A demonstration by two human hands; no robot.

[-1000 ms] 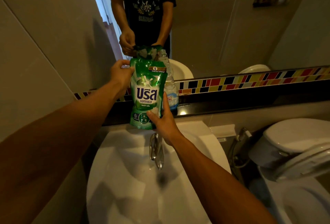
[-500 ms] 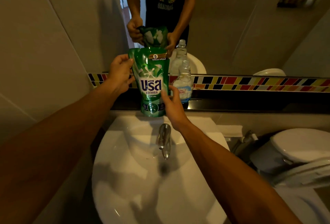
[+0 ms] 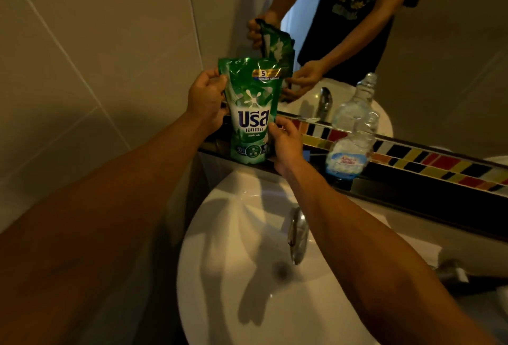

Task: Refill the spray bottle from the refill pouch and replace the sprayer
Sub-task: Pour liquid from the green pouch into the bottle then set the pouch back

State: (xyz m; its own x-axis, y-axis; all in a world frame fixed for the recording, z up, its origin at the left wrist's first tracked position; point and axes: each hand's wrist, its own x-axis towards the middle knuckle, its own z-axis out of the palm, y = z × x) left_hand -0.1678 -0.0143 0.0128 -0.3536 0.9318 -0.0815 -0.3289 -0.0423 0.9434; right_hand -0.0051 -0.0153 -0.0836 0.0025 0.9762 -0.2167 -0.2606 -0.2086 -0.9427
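Green plastic pouch (image 3: 251,113), glossy, white lettering on the front, held upright over the back edge of the sink (image 3: 220,276).

Head view, the only one. Left hand (image 3: 206,98) is closed on the pouch's upper left edge, thumb and fingers pinching near the top corner. Right hand (image 3: 284,143) is wrapped round the lower right side, steadying the base. The pouch bottom sits at, or just above, the dark ledge (image 3: 412,193) below the mirror; contact cannot be told. Whether the top is torn or sealed is not clear; the mirror (image 3: 439,55) shows its back with the top corner bent.

Bottle (image 3: 350,141), clear plastic, stands on the ledge to the right of the pouch, near but apart from it. Neck looks open, no sprayer fitted. The sprayer itself is not found in view. Little liquid shows inside, though reflection makes that hard to read.

Judgement: early step, readying the pouch; pouring not begun. Next move likely calls for opening the top corner if it is sealed, then bringing that corner over the narrow neck. The neck is small and the pouch soft, so a slow tilt with one hand steadying the bottle would limit spills.

Faucet (image 3: 297,234) sits below the right forearm.
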